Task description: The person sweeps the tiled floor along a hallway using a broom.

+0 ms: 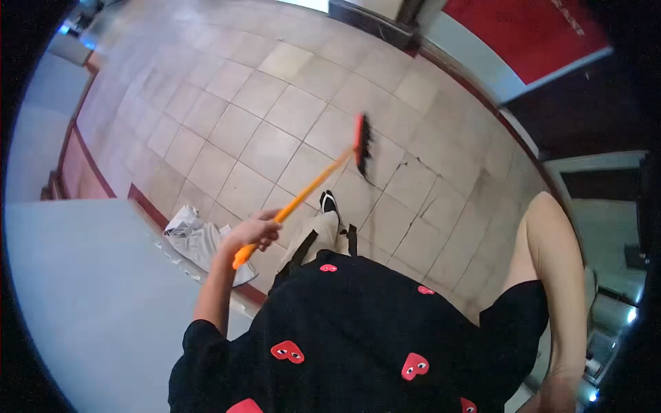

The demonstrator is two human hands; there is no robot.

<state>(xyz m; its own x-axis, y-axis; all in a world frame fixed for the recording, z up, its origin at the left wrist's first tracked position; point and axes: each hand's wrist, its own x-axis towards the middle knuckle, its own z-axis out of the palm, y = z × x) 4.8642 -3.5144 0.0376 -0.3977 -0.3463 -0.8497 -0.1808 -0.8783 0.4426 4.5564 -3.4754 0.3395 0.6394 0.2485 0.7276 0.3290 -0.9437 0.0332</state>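
Note:
My left hand (258, 230) is wrapped round the orange handle (310, 189) of a broom, near the handle's end. The broom head (362, 144), red with dark bristles, rests on the tiled floor (275, 148) ahead of me. Small dark bits (411, 161) and dark streaks lie on the tiles right of the bristles. At the lower right edge, my right hand (558, 398) is cut off by the frame, and its fingers do not show. My foot in a dark and white sandal (328, 204) is just below the broom head.
A crumpled pale cloth (200, 237) lies on the floor by a light blue-grey panel (89, 289) at the left. A wall with a dark red base (475, 89) runs along the right, with a red panel (530, 34) above it.

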